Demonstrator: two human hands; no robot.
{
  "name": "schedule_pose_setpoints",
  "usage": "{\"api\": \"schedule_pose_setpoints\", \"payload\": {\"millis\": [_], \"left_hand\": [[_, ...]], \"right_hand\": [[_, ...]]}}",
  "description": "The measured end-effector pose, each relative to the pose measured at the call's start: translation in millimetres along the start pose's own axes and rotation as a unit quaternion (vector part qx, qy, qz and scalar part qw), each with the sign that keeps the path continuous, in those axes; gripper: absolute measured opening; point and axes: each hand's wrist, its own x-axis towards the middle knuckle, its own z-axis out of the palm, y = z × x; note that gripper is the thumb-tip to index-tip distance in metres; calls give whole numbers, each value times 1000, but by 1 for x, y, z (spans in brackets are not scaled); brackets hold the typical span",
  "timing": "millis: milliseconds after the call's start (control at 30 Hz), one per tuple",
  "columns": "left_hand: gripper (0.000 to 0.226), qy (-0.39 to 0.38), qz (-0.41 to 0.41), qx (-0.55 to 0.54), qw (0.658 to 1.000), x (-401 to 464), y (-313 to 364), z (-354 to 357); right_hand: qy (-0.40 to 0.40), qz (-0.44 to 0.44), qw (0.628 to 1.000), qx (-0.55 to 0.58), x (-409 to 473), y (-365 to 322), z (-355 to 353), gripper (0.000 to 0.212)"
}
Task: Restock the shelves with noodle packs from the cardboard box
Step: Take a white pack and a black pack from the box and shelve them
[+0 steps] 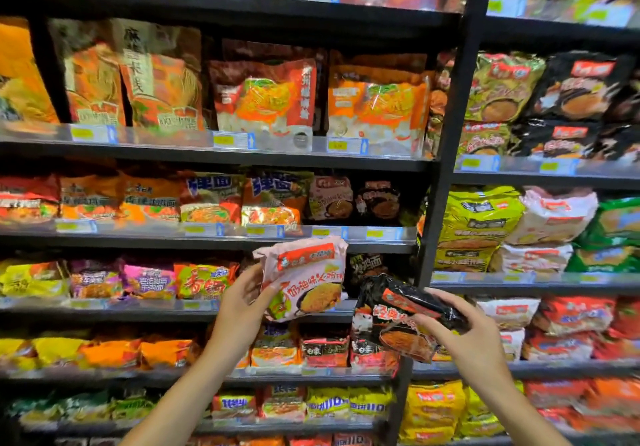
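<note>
Pink noodle pack (304,277), crinkly plastic, gripped by left hand (239,303) fingers; right hand (464,331) fingers clamp glossy black pack (398,317).

Bright, even store light; glare on glossy wrappers, soft blur, wide-angle bending at edges.

We see a pink noodle pack (304,277) of thin plastic film, softly crinkled with a mild sheen, and a black noodle pack (403,317) of glossier film that catches bright highlights along its creases. The shelves (221,160) look like matt black painted metal with smooth edges. Clear, glossy plastic strips (346,232) run along their fronts, holding small paper price labels (223,140). The stocked packs (266,99) behind them are shiny, wrinkled plastic wrappers.
</note>
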Motion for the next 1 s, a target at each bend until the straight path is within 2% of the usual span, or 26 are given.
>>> {"api": "schedule_pose_setpoints", "payload": {"millis": [400,533,700,867,1000], "left_hand": [[30,-5,124,19,992,121,3,52],[27,36,173,56,983,172,-12,67],[27,104,176,130,970,214,-23,88],[28,86,151,122,977,238,-35,113],[24,72,84,136,985,259,-44,127]], "right_hand": [[10,-24,999,35,82,35,13,48],[12,-41,998,37,110,43,12,47],[0,-52,997,51,127,47,14,45],[-8,-57,997,55,130,50,19,44],[-18,-55,996,62,134,52,21,45]]}}
